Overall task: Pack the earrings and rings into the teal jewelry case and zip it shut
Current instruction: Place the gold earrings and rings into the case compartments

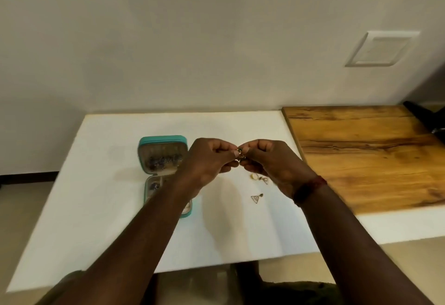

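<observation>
Left hand (209,160) and right hand (267,160) raised over tabletop (101,220), both pinching one earring (241,155), probably sorting clasp before stowing. Teal jewelry case (162,139) open at left, ready. Triangle earring (255,198), small pieces (258,177) loose, near right.

White desk (96,184): flat matt top, far edge against the wall.
Wooden board (361,155): brown with dark grain streaks, directly right of the white top, a white strip along its near edge.
Wall (192,39): plain, off-white.
Wall plate (380,49): white, rectangular, high on the right.
Dark object (423,114): far right edge, behind the board, kind unclear.
Baseboard (29,177): dark strip, lower left.
Floor (24,208): pale beige.
</observation>
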